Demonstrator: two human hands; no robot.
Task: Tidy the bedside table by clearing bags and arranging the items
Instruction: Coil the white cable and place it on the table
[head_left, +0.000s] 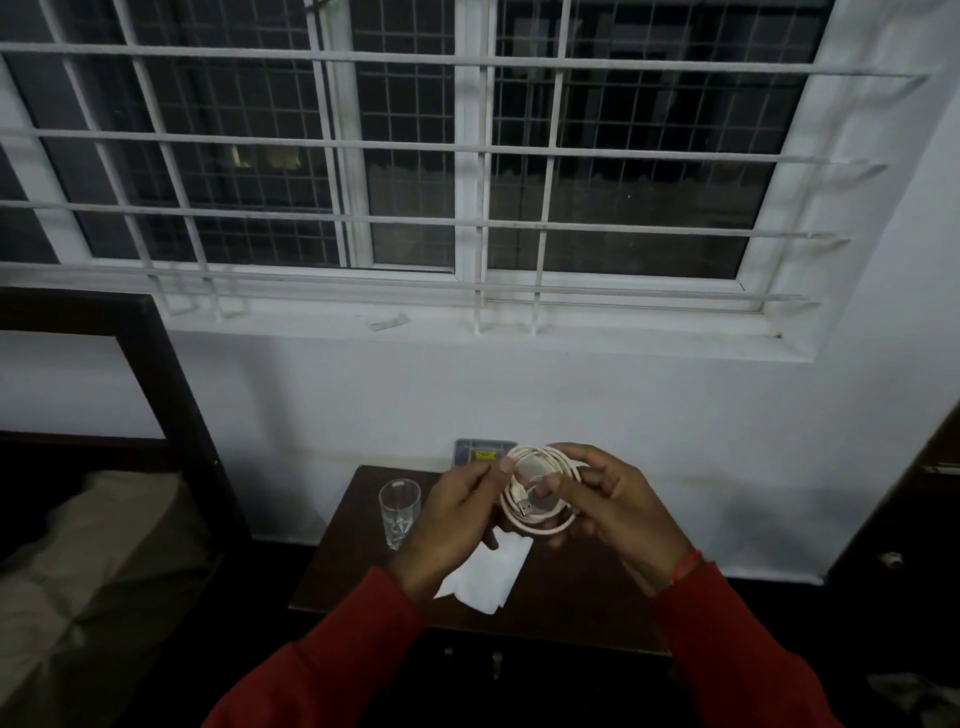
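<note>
Your left hand (448, 525) and your right hand (618, 512) meet above the middle of the worktop (571, 597), and between them you hold a coiled white cable (537, 499). Your left hand pinches the coil at its 10 o'clock edge with thumb and forefinger, the other fingers curled in. Your right hand wraps the coil from 3 o'clock, thumb pressed onto the front of the loops and fingers curved behind them. A plug end of the cable lies across the lower middle of the coil, pointing toward 5 o'clock. A red thread circles your right wrist, and both arms wear red sleeves (332, 670).

Just under your hands, at 6 o'clock from the coil, a white bag (491, 577) lies flat and crumpled on the dark worktop, partly covered by your left hand. At 9 o'clock from your left hand a clear drinking glass (399, 512) stands upright on the worktop, close to its left edge. At 12 o'clock, behind the coil and against the wall, sits a small blue-grey box (475, 453) with a yellow label, mostly hidden by the cable.

Farther out at 9 o'clock a bed with a pale pillow (104, 551) and a dark headboard (171, 395) stands beside the worktop. At 12 o'clock, above the white wall, a barred window (415, 156) shows darkness outside.
</note>
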